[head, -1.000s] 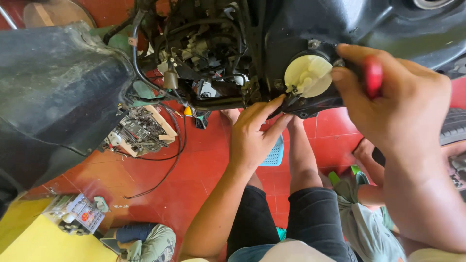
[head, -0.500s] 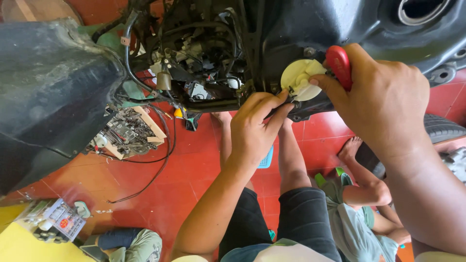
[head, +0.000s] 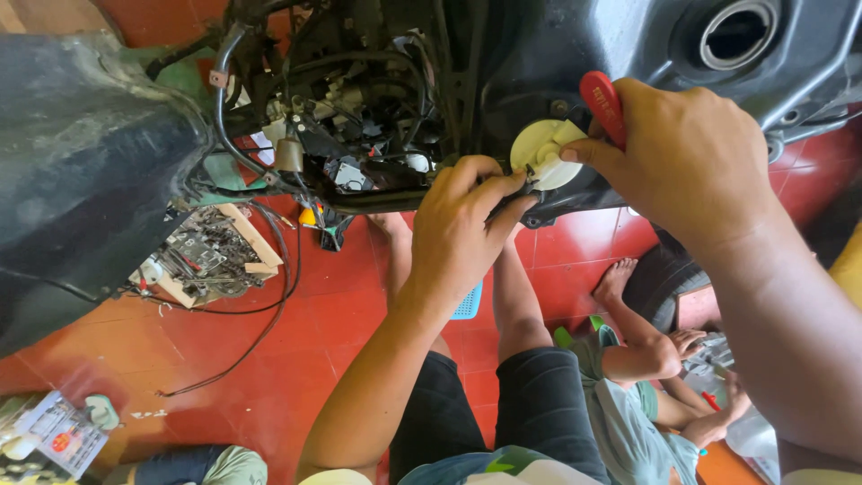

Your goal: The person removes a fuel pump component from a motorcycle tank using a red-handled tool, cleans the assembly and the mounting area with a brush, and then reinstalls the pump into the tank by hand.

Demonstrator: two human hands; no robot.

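Observation:
My right hand (head: 691,153) grips a red-handled tool (head: 603,103), its thumb pressed on a round cream-white plastic part (head: 539,148) set in the black body (head: 575,54) of a stripped motorbike. My left hand (head: 458,233) reaches up from below, its fingertips pinched at the dark fitting just left of and under that white part. What the left fingers pinch is too small to make out. A round filler opening (head: 738,34) shows in the black body above my right hand.
Exposed engine parts and black cables (head: 359,108) fill the frame's middle top. A dark seat panel (head: 81,171) looms at left. A wooden tray of metal tools (head: 211,256) lies on the red tiled floor (head: 296,332). Another person (head: 646,377) crouches at lower right.
The view has shifted, so the bike sits lower and farther left in frame. My right hand has slid its thumb onto the white part; my left hand has closed in on the fitting below it.

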